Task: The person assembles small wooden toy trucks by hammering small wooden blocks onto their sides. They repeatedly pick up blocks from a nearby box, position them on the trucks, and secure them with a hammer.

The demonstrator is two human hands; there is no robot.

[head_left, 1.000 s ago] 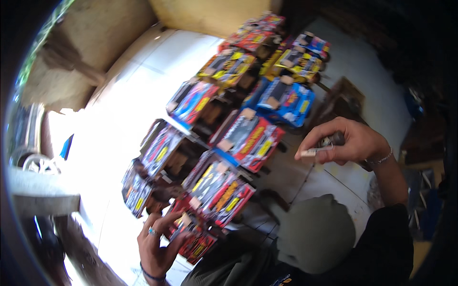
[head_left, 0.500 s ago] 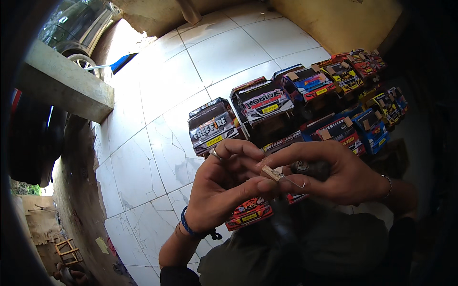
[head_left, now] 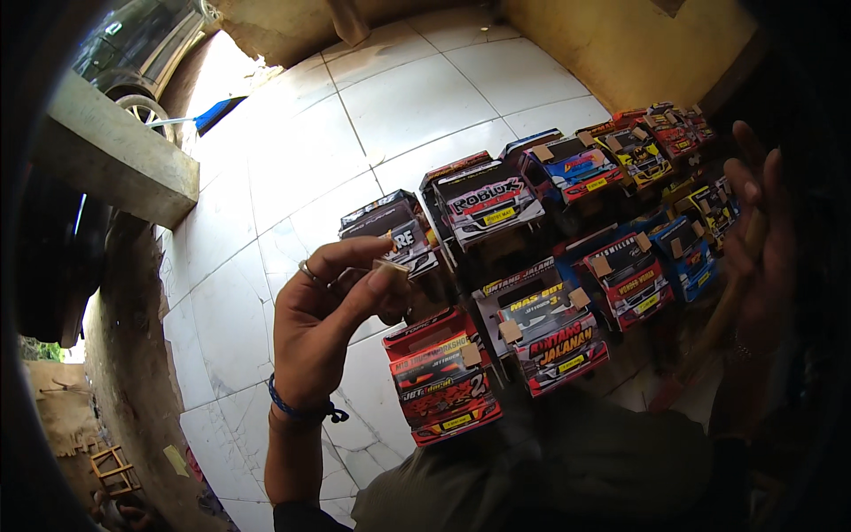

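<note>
My left hand [head_left: 324, 319] is raised over the front toy trucks, thumb and fingers pinched on a small pale wooden piece [head_left: 394, 268]. Just below it stands a red toy truck [head_left: 443, 381] with a brown tab at its windscreen. Behind the fingers, a grey-fronted toy truck [head_left: 377, 217] is partly covered. My right hand [head_left: 753, 222] is in shadow at the right side, fingers stretched upward and apart. A thin brownish stick-like shape [head_left: 709, 332] runs below it; whether the hand touches this cannot be made out.
Several more toy trucks stand in two rows, among them a grey and red one [head_left: 554, 341] and a white-fronted one [head_left: 496, 208]. White tiles [head_left: 292, 186] with cracks make up the floor. Left are a concrete ledge [head_left: 124, 160] and a blue broom [head_left: 217, 115].
My hands have moved apart. The left went left with the wooden piece; the right swung far right, and the dark-handled tool with the bent metal tip no longer shows in it.
</note>
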